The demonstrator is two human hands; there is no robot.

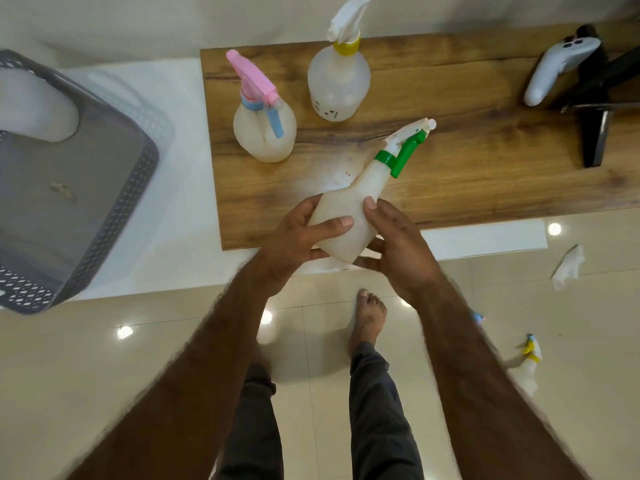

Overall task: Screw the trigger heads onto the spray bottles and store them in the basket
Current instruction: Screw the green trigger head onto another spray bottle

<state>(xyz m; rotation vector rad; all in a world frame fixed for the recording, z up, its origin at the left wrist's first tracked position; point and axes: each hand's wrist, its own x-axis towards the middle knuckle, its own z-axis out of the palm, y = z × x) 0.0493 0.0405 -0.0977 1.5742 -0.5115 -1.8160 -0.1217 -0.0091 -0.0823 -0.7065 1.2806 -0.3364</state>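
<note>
While the left hand (301, 237) wraps thumb and fingers round the lower body of a translucent spray bottle (343, 220), the right hand (398, 247) grips the same bottle from the other side, thumb pressed near its shoulder. The bottle is held tilted in the air over the near edge of a wooden board (485, 161), its green trigger head (403, 150) pointing up and away from the person. The green collar sits down on the neck, so the screwing step for this bottle looks finished or nearly so; whether it is fully tight cannot be told. Two more bottles stand upright on the board behind it, one with a pink and blue trigger (265, 133), one with a yellow collar (337, 81), and both wear their heads. A grey perforated basket (114, 202) waits well to the left on the white counter (194, 202); what lies inside it is unclear. The next move likely calls for carrying the bottle leftward over the basket's rim and setting it down inside.
</note>
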